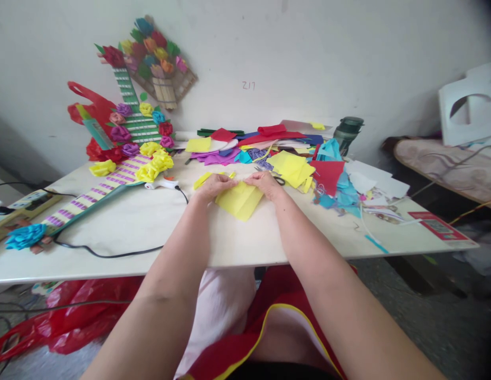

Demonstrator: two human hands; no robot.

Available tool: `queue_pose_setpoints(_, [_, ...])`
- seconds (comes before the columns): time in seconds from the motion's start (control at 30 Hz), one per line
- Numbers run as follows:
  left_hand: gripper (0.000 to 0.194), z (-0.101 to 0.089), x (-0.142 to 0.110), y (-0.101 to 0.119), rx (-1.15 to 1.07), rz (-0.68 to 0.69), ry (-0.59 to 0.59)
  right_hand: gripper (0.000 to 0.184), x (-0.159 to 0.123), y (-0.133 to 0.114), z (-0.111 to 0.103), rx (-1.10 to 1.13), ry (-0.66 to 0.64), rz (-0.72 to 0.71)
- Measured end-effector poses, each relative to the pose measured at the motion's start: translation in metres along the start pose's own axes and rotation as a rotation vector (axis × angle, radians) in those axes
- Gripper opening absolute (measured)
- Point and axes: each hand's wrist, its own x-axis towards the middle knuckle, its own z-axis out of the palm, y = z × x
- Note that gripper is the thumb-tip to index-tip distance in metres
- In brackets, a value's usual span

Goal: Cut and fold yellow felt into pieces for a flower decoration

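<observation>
A square sheet of yellow crepe paper (241, 201) hangs corner-down between my two hands, just above the white tabletop. My left hand (216, 186) pinches its upper left edge, and my right hand (266, 183) pinches the upper right edge, fingertips close together. Behind my left hand lies a narrow folded yellow paper piece (201, 180). The dark handle of a pair of scissors (279, 181) peeks out beside my right hand. Farther right sits a stack of yellow paper squares (292, 168).
At left stands a guitar-shaped craft (122, 174) covered in paper flowers, with a white glue gun (162, 183) and its black cable beside it. Coloured paper sheets (217, 153) line the wall side. A dark bottle (347, 132) and blue scraps (347, 195) are at right.
</observation>
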Motion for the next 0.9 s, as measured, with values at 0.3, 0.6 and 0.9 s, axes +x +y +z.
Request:
queue_pose_setpoints(0.3, [0.036, 0.008, 0.01, -0.006, -0.209, 0.037, 0.15, 0.04, 0.005, -0.003, -0.001, 0.258, 0.129, 0.04])
queue_pose_setpoints(0.6, [0.041, 0.015, 0.011, -0.004, -0.358, 0.034, 0.173, 0.029, 0.007, 0.002, 0.007, 0.306, 0.102, 0.104])
queue_pose_setpoints(0.9, [0.035, 0.006, 0.008, -0.006, -0.245, 0.021, 0.076, 0.023, -0.001, -0.005, 0.007, 0.21, -0.061, 0.148])
